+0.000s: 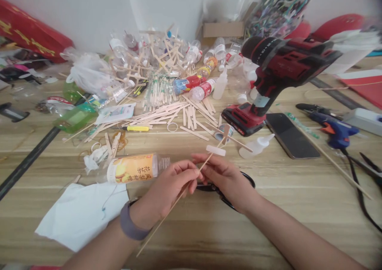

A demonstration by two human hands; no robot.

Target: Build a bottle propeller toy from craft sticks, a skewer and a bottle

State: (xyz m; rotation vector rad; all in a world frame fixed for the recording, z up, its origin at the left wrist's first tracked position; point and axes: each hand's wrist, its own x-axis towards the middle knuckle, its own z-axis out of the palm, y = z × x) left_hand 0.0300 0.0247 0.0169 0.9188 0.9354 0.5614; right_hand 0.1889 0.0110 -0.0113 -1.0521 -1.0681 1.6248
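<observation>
Left hand (176, 182) and right hand (228, 178) hold a thin stick (158, 226) near a bottle (131, 169) labelled 花茶.

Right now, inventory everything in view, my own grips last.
Crosspieced stick: one, pale, front centre
Looped tool: one, black, front centre
Lying bottle: one, yellow label, left
Sheet: one, white, lower left
Loose sticks: many, pale, centre
Slim tool: one, yellow, centre left
Green bottle: at least one, left
Clear bottles: several, colourless, back
Plastic bag: one, white, back left
Banner: one, red, upper left
Strips: many, multicoloured, upper right
Drill: one, red-black, right
Squeeze bottles: two, whitish, around drill
Phone: one, dark, right
Glue gun: one, blue, right
Table: one, tan, beneath
Small clutter: uncounted, mixed, scattered
Wristband: one, purplish, left wrist
Left grip: one, bare, on stick
Right grip: one, bare, at stick
</observation>
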